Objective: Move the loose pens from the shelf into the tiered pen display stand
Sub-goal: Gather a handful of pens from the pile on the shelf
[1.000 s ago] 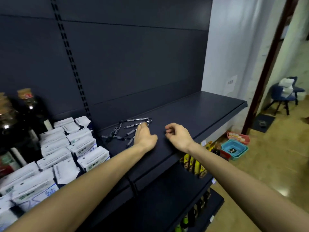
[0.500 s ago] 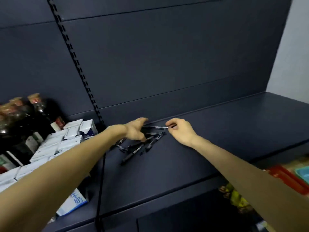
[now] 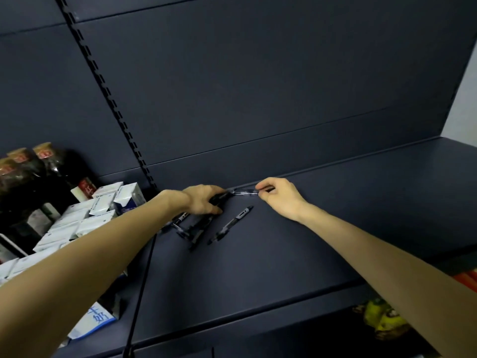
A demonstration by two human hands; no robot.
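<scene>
Black pens [image 3: 198, 229] under left hand [image 3: 204, 200], shelf [image 3: 335, 241]

Carton at the lower left [image 3: 96, 322]: blue handwritten-style characters are seen on its white face — the lower one reads "奶"; the one above it is cut off by the arm.
Bottle label [image 3: 86, 188]: white characters are printed on a red label low on the dark bottle — too blurred to be read.
Bottle caps [image 3: 44, 151]: small red marks are carried on the tan caps; nothing can be made out.
White boxes [image 3: 103, 202]: faint printed lines are shown, too small to be read.
</scene>
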